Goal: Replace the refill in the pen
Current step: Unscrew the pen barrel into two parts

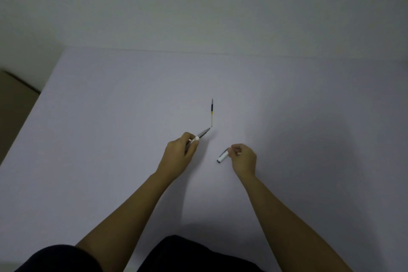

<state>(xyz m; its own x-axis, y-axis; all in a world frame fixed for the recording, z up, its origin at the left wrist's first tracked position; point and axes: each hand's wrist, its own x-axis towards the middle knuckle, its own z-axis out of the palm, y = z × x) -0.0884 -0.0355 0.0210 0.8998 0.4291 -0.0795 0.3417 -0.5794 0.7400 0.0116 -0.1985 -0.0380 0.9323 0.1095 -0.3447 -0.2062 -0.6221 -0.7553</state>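
Note:
My left hand (180, 152) grips the front part of the pen (202, 134), a grey tapered section with a white band, its tip pointing up and to the right. My right hand (241, 157) holds the pen's white rear barrel (222, 157), whose open end faces down-left. A thin refill (212, 112) lies on the white table (110, 139) just beyond the grey tip, lengthwise away from me, dark at the far end and pale at the near end. The two pen parts are apart.
The table's left edge runs diagonally at the left, with a brown floor or box (13, 95) beyond it. A plain wall (198, 6) stands behind the table's far edge. My dark clothing (176, 256) shows at the bottom.

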